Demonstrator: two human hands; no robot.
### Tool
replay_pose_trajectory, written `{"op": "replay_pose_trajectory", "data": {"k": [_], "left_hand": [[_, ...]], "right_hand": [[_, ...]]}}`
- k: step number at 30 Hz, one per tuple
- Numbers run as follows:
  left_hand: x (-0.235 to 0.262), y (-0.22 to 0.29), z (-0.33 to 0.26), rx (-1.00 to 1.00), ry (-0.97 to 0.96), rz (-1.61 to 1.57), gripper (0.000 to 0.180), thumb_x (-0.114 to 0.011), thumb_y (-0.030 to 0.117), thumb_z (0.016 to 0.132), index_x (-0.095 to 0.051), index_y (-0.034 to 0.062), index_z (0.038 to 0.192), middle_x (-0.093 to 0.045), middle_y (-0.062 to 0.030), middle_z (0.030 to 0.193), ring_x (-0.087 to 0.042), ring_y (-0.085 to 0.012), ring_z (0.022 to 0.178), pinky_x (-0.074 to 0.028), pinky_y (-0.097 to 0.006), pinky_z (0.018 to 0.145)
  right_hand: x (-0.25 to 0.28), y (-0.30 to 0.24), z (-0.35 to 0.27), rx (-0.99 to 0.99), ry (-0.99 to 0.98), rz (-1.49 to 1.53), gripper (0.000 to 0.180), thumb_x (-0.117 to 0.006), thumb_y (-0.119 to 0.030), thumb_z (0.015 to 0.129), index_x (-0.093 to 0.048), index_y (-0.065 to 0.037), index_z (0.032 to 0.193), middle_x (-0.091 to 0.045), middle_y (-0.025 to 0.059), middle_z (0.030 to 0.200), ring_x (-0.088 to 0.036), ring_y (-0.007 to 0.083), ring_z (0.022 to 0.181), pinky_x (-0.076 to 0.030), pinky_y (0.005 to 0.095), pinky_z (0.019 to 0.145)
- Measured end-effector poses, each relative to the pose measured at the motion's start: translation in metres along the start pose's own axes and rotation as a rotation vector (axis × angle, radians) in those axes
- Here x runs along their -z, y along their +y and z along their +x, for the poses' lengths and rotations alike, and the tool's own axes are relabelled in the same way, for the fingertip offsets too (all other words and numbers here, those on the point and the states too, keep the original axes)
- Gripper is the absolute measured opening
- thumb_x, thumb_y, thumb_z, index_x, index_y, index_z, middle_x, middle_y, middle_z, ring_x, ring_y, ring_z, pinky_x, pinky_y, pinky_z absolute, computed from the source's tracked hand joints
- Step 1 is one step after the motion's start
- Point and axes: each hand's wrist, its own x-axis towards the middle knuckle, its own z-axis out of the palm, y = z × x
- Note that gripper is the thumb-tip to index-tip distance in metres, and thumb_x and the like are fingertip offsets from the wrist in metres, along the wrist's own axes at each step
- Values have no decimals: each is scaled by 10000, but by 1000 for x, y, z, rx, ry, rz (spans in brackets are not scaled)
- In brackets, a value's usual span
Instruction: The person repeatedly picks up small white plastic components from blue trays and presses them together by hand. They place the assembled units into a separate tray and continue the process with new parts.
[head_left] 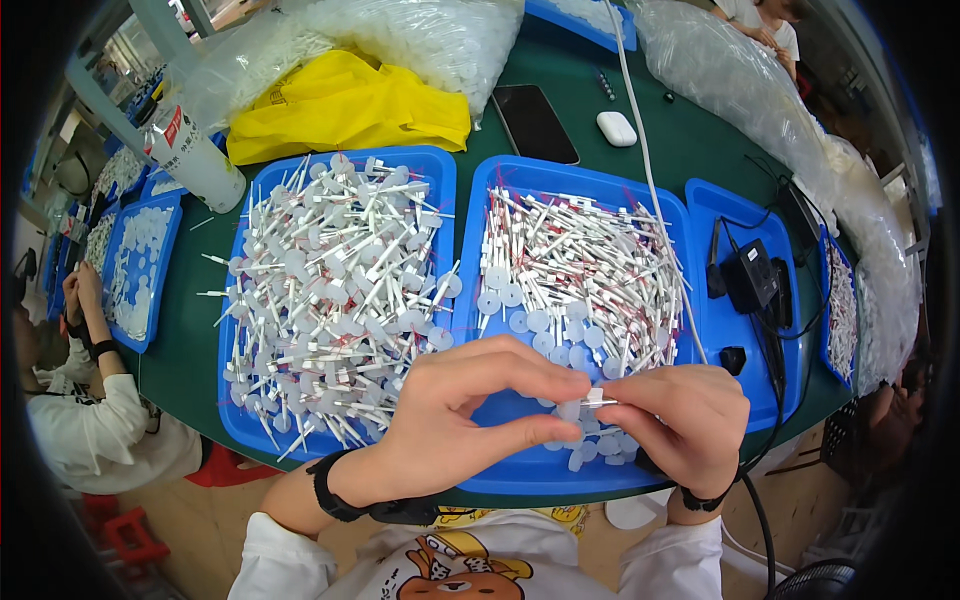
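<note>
Both hands meet at 6 o'clock over the near edge of the middle blue tray (pixel 500 200). Left hand (pixel 450 420) and right hand (pixel 680 415) pinch opposite ends of one small white stick (pixel 597 399), fingertips closed on it. Loose white discs (pixel 590 445) just below. Left blue tray (pixel 440 170) at 10 o'clock, full of white sticks and discs. Phone (pixel 535 122) and earbud case (pixel 616 128) at 12 on the green desk (pixel 680 140).
</note>
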Motion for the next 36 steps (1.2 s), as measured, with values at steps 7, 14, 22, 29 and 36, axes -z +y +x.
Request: {"op": "replay_pose_trajectory", "data": {"k": [7, 14, 22, 29, 36], "left_hand": [[2, 4, 0, -46, -29, 84, 300, -852, -78, 670, -759, -1, 944, -737, -141, 970, -706, -226, 915, -562, -335, 816], [4, 0, -1, 59, -58, 27, 263, -817, -8, 740, -760, 23, 994, -747, -103, 972, -709, -198, 884, -547, -290, 771], [-1, 3, -1, 88, 21, 289, 334, -798, -41, 760, -719, -7, 1083, -727, -127, 1017, -681, -184, 901, -525, -303, 813], [26, 51, -13, -148, 353, 979, 263, -766, 12, 772, -703, 24, 1027, -695, -105, 974, -660, -244, 855, -512, -320, 775], [55, 66, -49, 85, 613, 1692, 507, -758, 0, 754, -613, 57, 1237, -634, -120, 1181, -587, -304, 1095, -438, -414, 954]], "right_hand": [[-3, 0, -2, 17, -50, 0, 117, -796, -105, 765, -710, -45, 818, -639, 32, 574, -620, 179, 468, -427, 254, 438], [-11, 2, -5, -86, -77, 222, 33, -738, -43, 832, -710, -26, 826, -632, 5, 542, -652, 127, 477, -448, 227, 439], [-15, 1, 2, -261, -126, 218, 74, -685, -7, 877, -689, 19, 947, -687, 92, 715, -689, 169, 609, -501, 249, 538], [-10, 9, 3, -285, 122, 158, 250, -636, -10, 894, -635, 0, 1143, -662, 134, 941, -649, 221, 854, -500, 297, 711], [-11, 9, 4, -259, 72, 120, 202, -638, -5, 889, -649, 7, 1090, -661, 127, 920, -645, 217, 812, -496, 297, 692]]}}
